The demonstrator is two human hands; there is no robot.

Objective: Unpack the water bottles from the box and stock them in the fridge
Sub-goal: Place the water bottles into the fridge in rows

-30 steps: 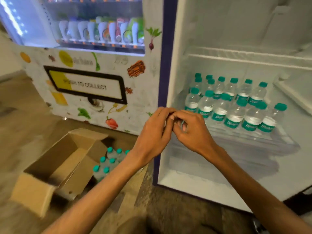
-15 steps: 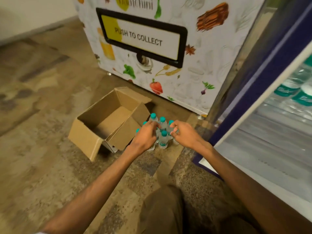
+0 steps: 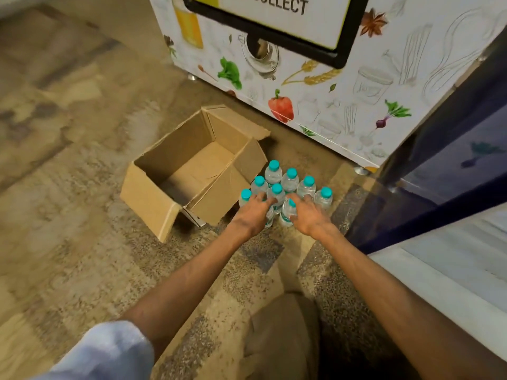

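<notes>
Beside the empty box [image 3: 192, 171], water bottles [image 3: 288, 185] stand clustered on the floor. Both hands, at the fridge a second ago, have dropped onto them: left hand [image 3: 253, 212] and right hand [image 3: 308, 215], fingers spread, not yet gripping. Another pickup likely begins.

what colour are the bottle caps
Teal, on every bottle cap in the cluster; seen in the head view.

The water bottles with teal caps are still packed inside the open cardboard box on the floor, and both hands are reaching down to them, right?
Not quite. The head view shows the cardboard box holding no bottles; the water bottles stand in a cluster on the floor just to its right, outside it. The rest holds: the left hand and right hand both reach down to them.
</notes>
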